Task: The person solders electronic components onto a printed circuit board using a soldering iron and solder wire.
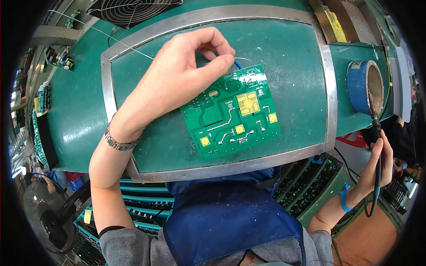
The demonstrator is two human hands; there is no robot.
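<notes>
Head view: a thin wire [243, 58] is being held by the left fingers [222, 63], a soldering iron [376, 126] by the right fingers [376, 148].

Circuit Board [222, 126] and Soldering Iron [376, 128] Share a Green Worktop [301, 57]

The green board, with yellow patches and silvery tracks, sits aslant, a blue wire [238, 65] at its far edge. At right, the iron's tip points into the mouth of a blue ring [355, 88].

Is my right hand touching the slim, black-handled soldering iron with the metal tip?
Touching. The head view shows it plainly: your right hand holds the soldering iron, its thumb and fingers against the black handle.
</notes>
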